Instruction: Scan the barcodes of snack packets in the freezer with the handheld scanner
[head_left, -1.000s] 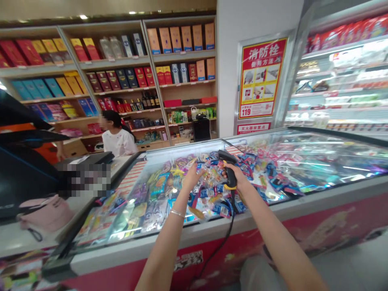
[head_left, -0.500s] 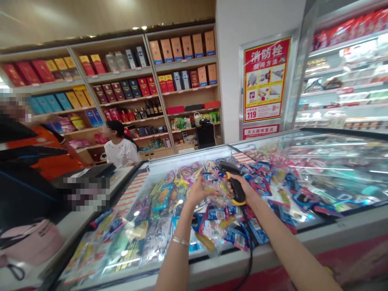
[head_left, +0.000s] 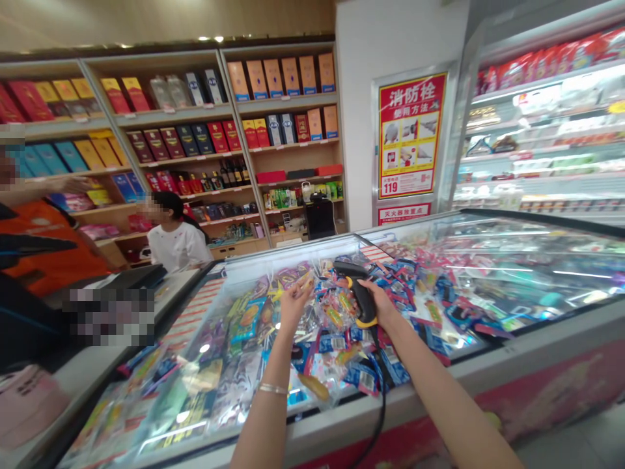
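Wooden shelves (head_left: 222,153) of boxed liquor stand behind a glass-topped chest freezer (head_left: 537,342) of snack packets (head_left: 336,365). The right hand (head_left: 383,305) grips a corded barcode scanner (head_left: 362,301); the left hand (head_left: 295,306) pinches above the packets, its hold unclear.

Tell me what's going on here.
A person's right hand is holding a black handheld barcode scanner, its cord hanging down, above a chest freezer heaped with colourful packets. Their left hand is raised over the packets; whether it holds one is hard to tell. Off to the left stand a person in a white top and a person in an orange vest.
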The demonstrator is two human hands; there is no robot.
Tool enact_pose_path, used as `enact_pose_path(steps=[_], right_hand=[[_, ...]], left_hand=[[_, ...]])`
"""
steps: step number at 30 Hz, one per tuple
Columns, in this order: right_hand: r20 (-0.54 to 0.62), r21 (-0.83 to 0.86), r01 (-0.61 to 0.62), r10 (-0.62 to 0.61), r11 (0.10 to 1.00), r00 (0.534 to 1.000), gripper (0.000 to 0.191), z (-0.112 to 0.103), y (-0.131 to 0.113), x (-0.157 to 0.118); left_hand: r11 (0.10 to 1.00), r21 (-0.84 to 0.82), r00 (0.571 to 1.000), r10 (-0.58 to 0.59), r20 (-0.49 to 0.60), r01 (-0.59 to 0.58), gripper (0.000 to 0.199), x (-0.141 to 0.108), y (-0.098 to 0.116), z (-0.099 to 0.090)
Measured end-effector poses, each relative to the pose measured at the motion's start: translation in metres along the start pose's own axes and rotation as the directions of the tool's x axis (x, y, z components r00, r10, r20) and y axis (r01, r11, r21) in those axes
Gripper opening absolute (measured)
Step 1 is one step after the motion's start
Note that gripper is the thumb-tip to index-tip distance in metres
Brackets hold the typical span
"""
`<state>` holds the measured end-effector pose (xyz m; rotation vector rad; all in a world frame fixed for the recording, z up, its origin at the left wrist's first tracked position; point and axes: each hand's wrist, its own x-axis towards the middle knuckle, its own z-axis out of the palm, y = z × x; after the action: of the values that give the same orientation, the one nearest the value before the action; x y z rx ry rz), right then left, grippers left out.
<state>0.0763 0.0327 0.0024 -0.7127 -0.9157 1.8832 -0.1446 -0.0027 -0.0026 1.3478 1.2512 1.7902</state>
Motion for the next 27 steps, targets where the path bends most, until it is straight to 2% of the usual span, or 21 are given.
enact_pose_path(steps=[2,4,7,9,14,22,27], right_hand=[[0.046,0.01,-0.008,0.008,1.0,0.999,0.026,-0.002,-0.001,0.002],[0.146,0.028,-0.063,0.058,0.998,0.988,0.029,-0.005,-0.003,0.003],[0.29,0.023,-0.196,0.182,0.98,0.94,0.034,-0.01,-0.008,0.004],[0.33,0.023,-0.233,0.213,0.972,0.92,0.036,-0.011,-0.01,0.004],[0.383,0.043,-0.242,0.208,0.969,0.9,0.035,-0.012,-0.008,0.005],[0.344,0.059,-0.215,0.182,0.975,0.921,0.032,-0.015,-0.004,0.008],[0.404,0.098,-0.223,0.166,0.97,0.9,0.033,-0.016,-0.003,0.01]], left_hand=[[0.997,0.062,0.998,0.044,-0.039,-0.042,0.046,0.001,-0.004,-0.001],[0.987,0.145,0.994,0.077,-0.073,-0.065,0.046,0.001,-0.008,-0.001],[0.971,0.226,0.988,0.106,-0.112,-0.078,0.046,0.0,-0.01,0.0],[0.96,0.266,0.984,0.127,-0.124,-0.09,0.045,-0.002,-0.009,0.002],[0.936,0.332,0.98,0.164,-0.108,-0.12,0.043,-0.006,-0.004,0.007],[0.909,0.4,0.978,0.173,-0.112,-0.115,0.044,-0.007,-0.004,0.006],[0.907,0.394,0.967,0.217,-0.133,-0.149,0.044,-0.008,-0.002,0.009]])
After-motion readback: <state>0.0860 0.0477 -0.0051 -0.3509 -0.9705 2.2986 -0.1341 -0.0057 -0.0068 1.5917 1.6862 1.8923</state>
